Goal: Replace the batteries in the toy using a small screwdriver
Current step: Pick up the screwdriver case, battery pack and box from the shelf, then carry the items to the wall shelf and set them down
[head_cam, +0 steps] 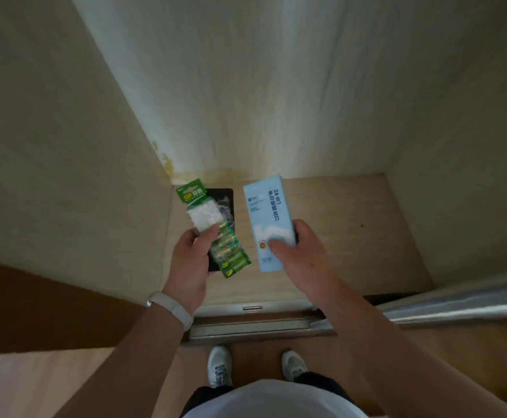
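My left hand (192,260) grips a green blister pack of batteries (216,227) together with a white folded packet, held over the wooden shelf. Behind the pack shows a flat black object (225,196); whether my left hand also holds it or it lies on the shelf I cannot tell. My right hand (302,248) holds a light blue screwdriver-set box (268,218), thumb on its front face. No toy is visible.
I stand facing a wooden cabinet recess with pale walls (65,146) on the left, back and right. The shelf floor (351,236) is light wood. A metal sliding track (261,324) runs along its front edge. My white shoes (220,366) stand on the floor below.
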{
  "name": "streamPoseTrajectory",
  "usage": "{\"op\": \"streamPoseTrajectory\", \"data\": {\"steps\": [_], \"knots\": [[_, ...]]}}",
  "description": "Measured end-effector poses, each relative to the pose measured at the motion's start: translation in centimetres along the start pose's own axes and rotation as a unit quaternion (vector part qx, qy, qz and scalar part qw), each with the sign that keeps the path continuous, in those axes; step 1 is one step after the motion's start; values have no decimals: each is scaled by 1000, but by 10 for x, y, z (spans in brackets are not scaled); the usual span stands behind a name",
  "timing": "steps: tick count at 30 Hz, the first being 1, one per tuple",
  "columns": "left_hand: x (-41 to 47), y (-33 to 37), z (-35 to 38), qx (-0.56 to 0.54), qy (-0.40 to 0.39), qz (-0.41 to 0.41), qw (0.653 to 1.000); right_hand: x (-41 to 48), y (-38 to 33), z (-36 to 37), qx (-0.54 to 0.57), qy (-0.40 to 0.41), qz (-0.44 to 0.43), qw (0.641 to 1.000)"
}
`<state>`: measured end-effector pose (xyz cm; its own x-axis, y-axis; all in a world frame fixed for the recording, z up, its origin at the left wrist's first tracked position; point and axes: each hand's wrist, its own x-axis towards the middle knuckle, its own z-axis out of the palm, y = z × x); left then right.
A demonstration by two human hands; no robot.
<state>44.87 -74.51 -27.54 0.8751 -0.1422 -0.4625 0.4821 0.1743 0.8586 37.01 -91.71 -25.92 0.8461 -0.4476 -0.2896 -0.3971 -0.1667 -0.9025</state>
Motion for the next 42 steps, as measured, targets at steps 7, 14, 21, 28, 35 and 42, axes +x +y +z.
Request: {"op": "streamPoseTrajectory", "data": {"steps": [7, 14, 21, 28, 35, 42], "knots": [[-49, -16, -1, -52, 103, 39, 993, -1, -8, -3, 8, -117, -44, 992], [-127, -41, -29, -135, 208, 73, 966, -36, -10, 16, 14, -240, -75, 968], [-204, -66, -88, -166, 319, 116, 926, -94, -23, 75, -15, -372, -121, 920], [-260, -79, -159, -224, 415, 138, 871, -149, -39, 149, -43, -479, -144, 865], [-280, -76, -255, -285, 465, 155, 824, -190, -66, 251, -108, -538, -160, 821], [-305, -60, -364, -309, 502, 196, 784, -240, -96, 360, -141, -571, -190, 786]]}}
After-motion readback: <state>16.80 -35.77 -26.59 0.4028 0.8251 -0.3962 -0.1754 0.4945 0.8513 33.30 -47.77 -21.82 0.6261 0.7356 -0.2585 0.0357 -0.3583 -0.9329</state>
